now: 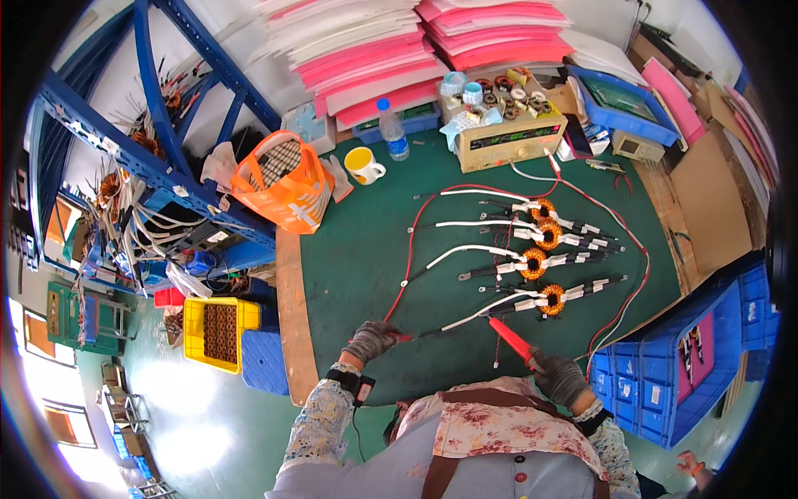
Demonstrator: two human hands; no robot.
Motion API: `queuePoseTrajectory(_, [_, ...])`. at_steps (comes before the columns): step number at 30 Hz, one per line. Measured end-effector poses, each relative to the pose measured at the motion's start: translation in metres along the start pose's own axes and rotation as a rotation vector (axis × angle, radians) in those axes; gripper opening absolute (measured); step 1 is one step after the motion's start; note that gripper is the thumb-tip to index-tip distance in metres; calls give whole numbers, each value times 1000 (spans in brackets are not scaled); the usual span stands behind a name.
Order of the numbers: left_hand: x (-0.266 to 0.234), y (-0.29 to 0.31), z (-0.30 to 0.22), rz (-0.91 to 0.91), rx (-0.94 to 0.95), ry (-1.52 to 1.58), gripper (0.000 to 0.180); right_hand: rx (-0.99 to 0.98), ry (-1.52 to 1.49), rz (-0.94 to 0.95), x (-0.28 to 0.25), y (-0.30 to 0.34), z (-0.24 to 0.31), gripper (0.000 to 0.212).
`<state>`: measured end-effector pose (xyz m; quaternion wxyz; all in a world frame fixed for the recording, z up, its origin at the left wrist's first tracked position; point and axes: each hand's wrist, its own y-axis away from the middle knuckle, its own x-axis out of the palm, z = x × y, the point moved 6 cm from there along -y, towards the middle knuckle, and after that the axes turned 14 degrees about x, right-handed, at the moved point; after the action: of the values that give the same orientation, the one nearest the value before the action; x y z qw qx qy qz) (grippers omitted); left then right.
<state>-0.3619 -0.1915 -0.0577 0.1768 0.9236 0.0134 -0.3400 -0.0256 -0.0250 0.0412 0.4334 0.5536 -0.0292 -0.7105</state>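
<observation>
While your gloved right hand [559,376] grips the red probe [509,339] at lower centre, your left hand [371,339] pinches a lead end [404,338]; four coils [540,262] lie mid-frame, seemingly the lowest under test.

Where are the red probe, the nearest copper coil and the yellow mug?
red probe [509,338], head view, middle of its handle
nearest copper coil [551,300], head view, its winding
yellow mug [362,165], head view, its side

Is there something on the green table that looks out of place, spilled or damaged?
Nothing stands out. Four coils lie in a tidy row on the green table. The left hand holds a red lead, the right hand a red probe. The mug and bottle stand upright.
</observation>
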Motion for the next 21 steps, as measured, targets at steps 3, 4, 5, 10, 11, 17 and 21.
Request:
queuePoseTrajectory(3, [3,3,9,17,-4,-30,26,-8,1,6,3,1,-2,55])
queuePoseTrajectory(4, [4,1,8,14,19,-34,26,-26,16,-6,5,0,-4,55])
queuePoseTrajectory(5, [4,1,8,19,9,-29,27,-43,31,-15,8,-2,-8,55])
queuePoseTrajectory(10, [5,4,11,24,-19,-42,28,-12,15,37,9,-1,-5,56])
queuePoseTrajectory(11, [5,6,9,22,-23,-25,28,-16,17,32,4,2,-1,56])
queuePoseTrajectory(17, [4,5,2,37,-42,-5,29,10,89,80,12,2,-9,54])
queuePoseTrajectory(21, [8,4,7,46,-46,2,29,8,64,45,9,-1,-10,55])
